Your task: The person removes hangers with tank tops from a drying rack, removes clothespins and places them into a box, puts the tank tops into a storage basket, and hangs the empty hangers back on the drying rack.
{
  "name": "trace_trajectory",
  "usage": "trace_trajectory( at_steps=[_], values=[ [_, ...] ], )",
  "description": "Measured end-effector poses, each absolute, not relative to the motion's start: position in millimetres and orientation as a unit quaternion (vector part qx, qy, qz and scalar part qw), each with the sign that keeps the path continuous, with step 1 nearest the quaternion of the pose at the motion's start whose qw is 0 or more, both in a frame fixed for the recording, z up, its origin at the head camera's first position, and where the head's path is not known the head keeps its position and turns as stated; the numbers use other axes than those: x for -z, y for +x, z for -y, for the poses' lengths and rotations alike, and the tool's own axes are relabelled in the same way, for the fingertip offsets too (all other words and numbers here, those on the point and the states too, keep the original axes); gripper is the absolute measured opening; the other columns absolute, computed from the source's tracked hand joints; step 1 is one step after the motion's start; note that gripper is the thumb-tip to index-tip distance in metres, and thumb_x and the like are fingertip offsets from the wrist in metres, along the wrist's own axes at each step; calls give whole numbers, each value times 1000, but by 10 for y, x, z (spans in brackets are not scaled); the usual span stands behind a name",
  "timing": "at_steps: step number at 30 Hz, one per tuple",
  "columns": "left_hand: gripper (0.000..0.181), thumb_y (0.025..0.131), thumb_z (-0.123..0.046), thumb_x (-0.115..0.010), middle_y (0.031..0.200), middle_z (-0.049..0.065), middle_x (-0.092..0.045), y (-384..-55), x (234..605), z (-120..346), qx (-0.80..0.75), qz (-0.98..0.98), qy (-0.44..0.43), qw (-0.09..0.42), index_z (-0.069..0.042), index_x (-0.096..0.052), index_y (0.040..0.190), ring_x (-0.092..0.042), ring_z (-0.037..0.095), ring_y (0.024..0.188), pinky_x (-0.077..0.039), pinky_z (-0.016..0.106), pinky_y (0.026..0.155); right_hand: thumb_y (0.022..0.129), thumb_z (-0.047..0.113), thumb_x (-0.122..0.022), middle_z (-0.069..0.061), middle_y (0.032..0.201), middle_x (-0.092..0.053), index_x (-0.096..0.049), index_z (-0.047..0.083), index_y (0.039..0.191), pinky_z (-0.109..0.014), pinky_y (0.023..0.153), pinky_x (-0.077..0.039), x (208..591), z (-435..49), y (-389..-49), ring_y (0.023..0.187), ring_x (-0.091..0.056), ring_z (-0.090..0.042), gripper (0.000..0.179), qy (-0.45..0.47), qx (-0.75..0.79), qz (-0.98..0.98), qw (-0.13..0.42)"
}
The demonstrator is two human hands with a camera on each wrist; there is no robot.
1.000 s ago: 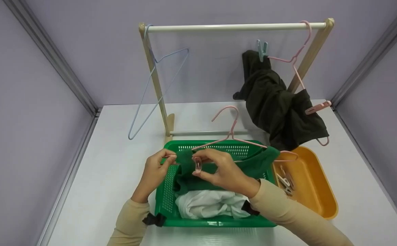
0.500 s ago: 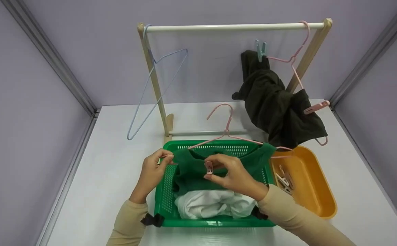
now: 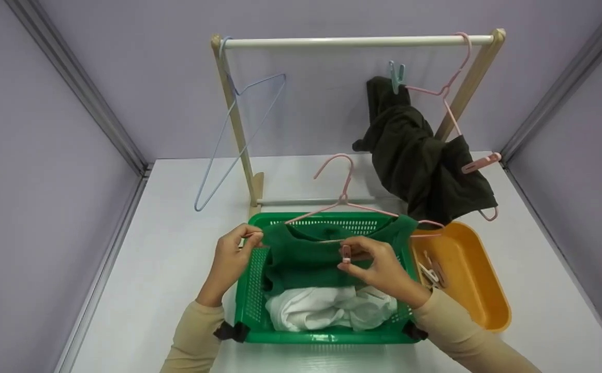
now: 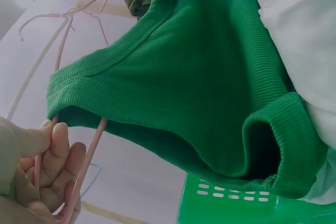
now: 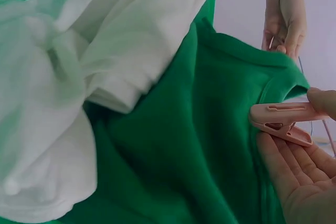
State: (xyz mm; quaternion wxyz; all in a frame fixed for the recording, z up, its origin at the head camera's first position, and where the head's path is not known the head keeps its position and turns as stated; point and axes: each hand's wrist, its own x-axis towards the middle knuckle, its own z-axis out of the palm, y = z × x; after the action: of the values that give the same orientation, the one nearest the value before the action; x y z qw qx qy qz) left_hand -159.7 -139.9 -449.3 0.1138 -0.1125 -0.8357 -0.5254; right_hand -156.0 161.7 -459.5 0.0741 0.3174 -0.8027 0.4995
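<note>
Right hand's grip [image 3: 378,265] pinches pink peg [image 3: 346,254] by shirt's neckline; green shirt [image 3: 301,261] hangs over basket [image 3: 326,338], right shoulder lying far and right of peg. Left hand's grip [image 3: 232,258], well left, holds pink hanger's [image 3: 346,184] left end.

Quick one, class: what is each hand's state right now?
Left hand: closed, holding one end of the pink hanger bearing the green garment.
Right hand: closed, pinching a pink clothespin.

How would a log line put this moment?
left hand: holds pink hanger | right hand: pinches pink clothespin | green garment: on pink hanger | white cloth: in green basket
</note>
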Motion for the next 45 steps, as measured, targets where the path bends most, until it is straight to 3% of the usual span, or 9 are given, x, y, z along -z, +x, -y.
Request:
trace_trajectory(
  at_steps=[5, 13, 19, 25, 29, 32, 36, 41, 45],
  values=[
    [9, 94, -11, -60, 87, 8, -68, -1599, 4491, 1395, 527, 836, -107, 112, -6, -67, 94, -68, 17, 80, -56, 21, 73, 83, 11, -75, -13, 95, -72, -65, 2, 108, -35, 75, -59, 4634, -1759, -1560, 87, -68, -8, 29, 271, -499, 820, 64],
    [9, 95, -10, -59, 88, 10, -69, -1598, 4483, 1400, 515, 844, -103, 110, -5, -66, 96, -71, 23, 82, -58, 25, 74, 83, 11, -76, -13, 96, -73, -66, 3, 108, -33, 75, -59, 4672, -1922, -1525, 86, -69, -6, 28, 236, -486, 839, 71],
    [10, 95, -10, -58, 88, 10, -68, -1606, 4495, 1406, 518, 842, -102, 113, -4, -66, 95, -70, 21, 82, -57, 23, 74, 79, 4, -77, -12, 93, -73, -66, 0, 107, -18, 75, -57, 4657, -2049, -1491, 86, -67, 2, 31, 214, -504, 832, 90],
    [12, 96, -11, -58, 86, 11, -67, -1613, 4507, 1421, 516, 843, -102, 115, -2, -66, 95, -69, 22, 82, -59, 34, 75, 77, -3, -76, -14, 94, -73, -66, -1, 106, -10, 76, -53, 4663, -2152, -1476, 86, -65, 8, 31, 180, -519, 829, 105],
    [13, 96, -11, -58, 87, 13, -67, -1611, 4510, 1422, 520, 841, -98, 109, -2, -66, 96, -70, 24, 83, -57, 24, 74, 74, -11, -74, -17, 92, -72, -66, -4, 105, -9, 74, -53, 4657, -2201, -1474, 85, -65, 7, 32, 193, -535, 811, 136],
    [12, 96, -11, -57, 88, 14, -67, -1606, 4514, 1428, 523, 840, -98, 109, -2, -65, 96, -69, 27, 85, -57, 22, 73, 73, -15, -73, -12, 89, -72, -65, -7, 104, -9, 73, -53, 4643, -2266, -1476, 84, -64, 7, 33, 192, -541, 804, 154],
    [12, 96, -11, -58, 86, 17, -67, -1603, 4523, 1442, 521, 840, -98, 117, -1, -65, 95, -67, 24, 85, -59, 33, 75, 75, -13, -72, 2, 90, -71, -66, -5, 106, -9, 74, -53, 4629, -2403, -1486, 81, -65, 6, 33, 157, -536, 816, 152],
    [13, 96, -13, -58, 89, 16, -68, -1604, 4516, 1447, 519, 842, -96, 113, -3, -66, 95, -66, 22, 84, -57, 26, 75, 79, -4, -74, -5, 95, -72, -68, -1, 107, -7, 73, -52, 4649, -2589, -1518, 80, -67, -3, 29, 112, -514, 837, 148],
    [12, 96, -13, -58, 91, 13, -68, -1607, 4510, 1447, 521, 842, -92, 107, -4, -66, 95, -67, 25, 85, -56, 22, 74, 81, 2, -75, -10, 98, -71, -67, 0, 107, -5, 74, -50, 4653, -2667, -1538, 82, -65, 1, 27, 81, -495, 853, 143]
  ],
)
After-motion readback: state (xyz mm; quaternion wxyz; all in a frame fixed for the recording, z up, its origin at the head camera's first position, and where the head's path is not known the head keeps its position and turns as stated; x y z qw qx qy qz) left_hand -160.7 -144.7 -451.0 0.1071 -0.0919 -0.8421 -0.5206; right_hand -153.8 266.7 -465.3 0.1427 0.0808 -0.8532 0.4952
